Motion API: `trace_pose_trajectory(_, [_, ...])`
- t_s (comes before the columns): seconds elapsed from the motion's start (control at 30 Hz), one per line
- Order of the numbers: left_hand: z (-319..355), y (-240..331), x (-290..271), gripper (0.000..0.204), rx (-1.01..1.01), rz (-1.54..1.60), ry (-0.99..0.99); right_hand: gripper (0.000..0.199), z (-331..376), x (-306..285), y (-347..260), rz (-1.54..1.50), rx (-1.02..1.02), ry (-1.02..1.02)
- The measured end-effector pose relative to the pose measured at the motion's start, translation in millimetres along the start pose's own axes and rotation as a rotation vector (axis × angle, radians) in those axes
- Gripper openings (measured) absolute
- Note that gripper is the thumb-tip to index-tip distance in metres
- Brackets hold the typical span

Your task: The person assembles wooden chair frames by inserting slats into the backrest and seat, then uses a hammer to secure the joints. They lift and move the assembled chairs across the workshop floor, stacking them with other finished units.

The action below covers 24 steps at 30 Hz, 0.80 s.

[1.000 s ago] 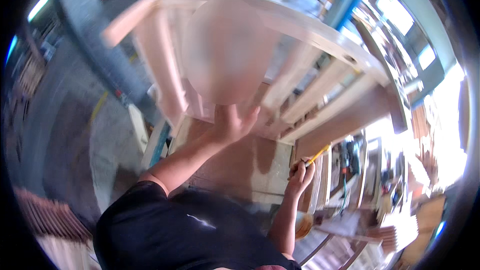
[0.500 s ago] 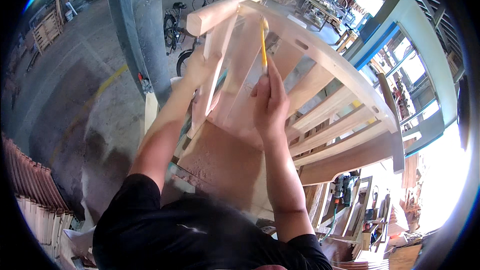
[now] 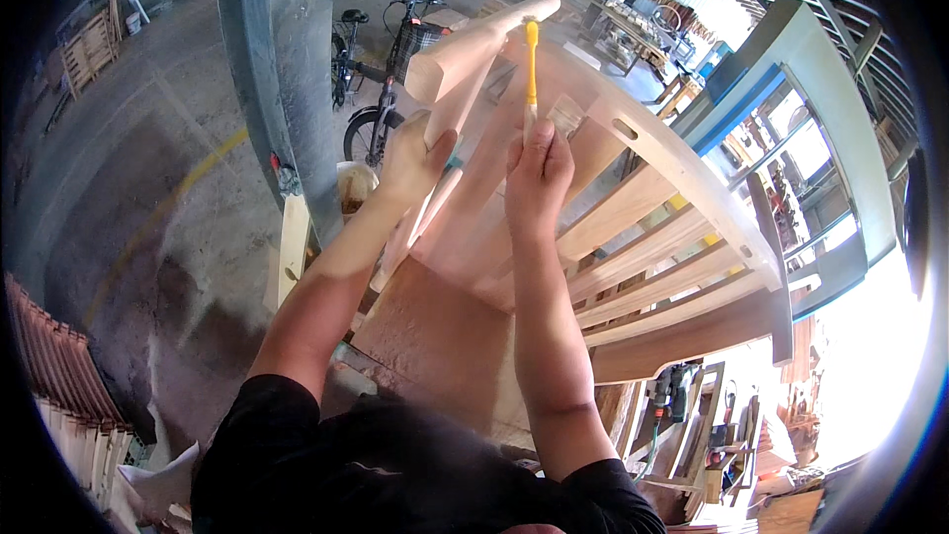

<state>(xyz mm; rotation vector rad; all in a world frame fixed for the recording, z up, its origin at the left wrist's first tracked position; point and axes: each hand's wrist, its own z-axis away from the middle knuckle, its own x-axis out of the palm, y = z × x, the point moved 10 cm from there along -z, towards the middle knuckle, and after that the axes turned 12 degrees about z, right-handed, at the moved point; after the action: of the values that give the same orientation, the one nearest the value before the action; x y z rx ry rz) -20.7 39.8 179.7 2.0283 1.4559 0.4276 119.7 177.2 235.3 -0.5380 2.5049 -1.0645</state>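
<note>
Brace firmly, place precisely

The yellow-shafted hand tool has its head by the far end of the armrest on the slatted wooden bench, contact unclear. Right hand closes round its handle; left hand, curled about the armrest support, should stay firm

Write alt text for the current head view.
A person's right hand holds a slim, yellow-shafted tool near a pale, slatted wooden frame, which the left hand grips. Toward the left stand a thick grey metal post and a black bicycle.
</note>
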Motion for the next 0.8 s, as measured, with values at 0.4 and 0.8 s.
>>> trace_pose_trajectory(0.4, [-1, 11, 0, 0.022, 0.024, -0.093, -0.05, 0.042, 3, 17, 6, 0.126, 0.099, -0.074])
trace_pose_trajectory(0.8, [2, -2, 0, 0.03, -0.077, -0.083, -0.035, 0.045, 27, 27, 23, 0.131, 0.118, -0.055])
